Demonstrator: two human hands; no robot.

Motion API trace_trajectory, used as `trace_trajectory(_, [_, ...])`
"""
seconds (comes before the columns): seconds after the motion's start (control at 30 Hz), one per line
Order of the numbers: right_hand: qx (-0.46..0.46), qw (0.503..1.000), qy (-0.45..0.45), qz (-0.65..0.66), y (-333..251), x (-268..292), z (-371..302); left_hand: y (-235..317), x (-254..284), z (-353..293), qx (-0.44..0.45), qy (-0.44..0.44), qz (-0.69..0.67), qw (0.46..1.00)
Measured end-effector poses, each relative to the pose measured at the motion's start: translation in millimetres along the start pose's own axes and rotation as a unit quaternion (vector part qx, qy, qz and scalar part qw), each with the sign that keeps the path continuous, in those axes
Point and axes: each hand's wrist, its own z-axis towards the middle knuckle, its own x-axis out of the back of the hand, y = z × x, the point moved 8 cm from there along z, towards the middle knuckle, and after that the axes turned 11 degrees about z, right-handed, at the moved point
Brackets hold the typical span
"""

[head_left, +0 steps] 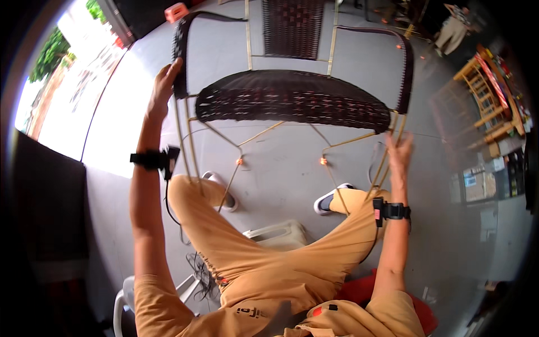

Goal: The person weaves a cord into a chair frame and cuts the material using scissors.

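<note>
A chair (292, 101) with a dark brown woven seat and a thin gold metal frame is in front of me, its front legs coming down by my knees. At its left side my left hand (163, 87) grips the front of the wrapped armrest (179, 67); some of the fingers are hidden. Beside the upper part of the right front leg, just under the seat corner, is my right hand (399, 150). Its fingers are spread and slightly blurred, with nothing held in them. Whether it touches the leg is unclear.
A pale plastic stool (278, 235) stands on the grey floor between my legs. Black strands (205, 278) hang at my left by a white plastic chair (122, 300). Wooden furniture (488, 98) stands far right, and an orange-red block (176, 12) is beyond the left armrest.
</note>
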Motion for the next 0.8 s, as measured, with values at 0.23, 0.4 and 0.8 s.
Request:
trace_trajectory(0.23, [-0.179,0.973,0.079,0.120,96,-6,-90,26,-33,51,0.026,0.069,0.057,0.996])
trace_trajectory(0.4, [-0.266,0.957,0.109,0.042,98,-7,-127,29,-9,32,0.021,0.139,0.009,0.990])
trace_trajectory(0.8, [-0.233,0.934,0.262,-0.073,229,22,-192,54,24,-168,0.033,0.329,0.021,0.943])
